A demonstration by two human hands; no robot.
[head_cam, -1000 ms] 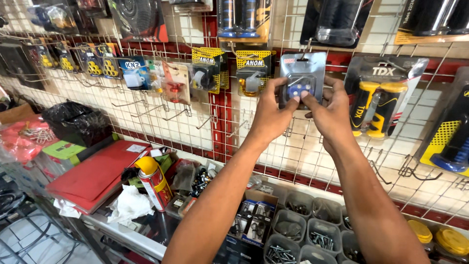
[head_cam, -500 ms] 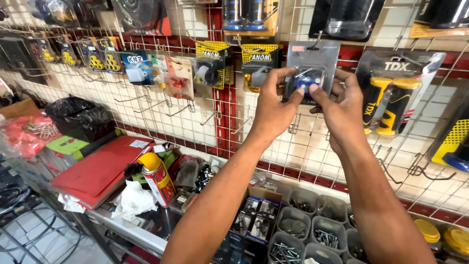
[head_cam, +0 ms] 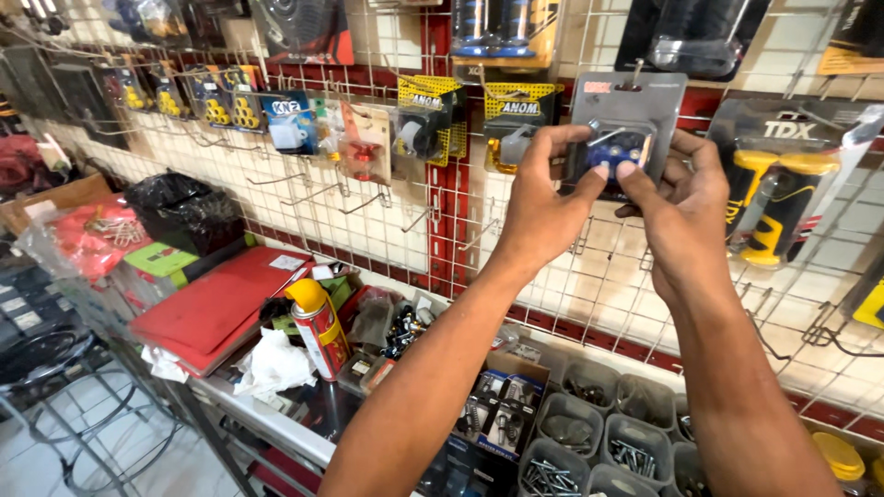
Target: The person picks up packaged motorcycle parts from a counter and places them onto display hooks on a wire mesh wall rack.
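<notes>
Head view. I am seeing both hands raised to the wire rack on the wall. The left hand is gripping the left side of a grey blister pack, its fingers curled over the clear bubble where a small blue part is showing. The right hand is pinching the right side of the same pack, thumb on the front, fingers behind. The pack is hanging high on the rack, near its upper edge, with a hook poking through its top hole; I cannot tell whether the hook is carrying its weight.

Just right of the pack a package of yellow and black grips is hanging. To its left two yellow-carded packs are hanging side by side, and further left a red knob on its card.

Below, the counter is running along the wall. A red and yellow spray can is standing near its front edge, beside a crumpled white rag. A red folder is lying toward the left end, a black bag behind it. Grey bins of screws are sitting at the right end, under my forearms.
</notes>
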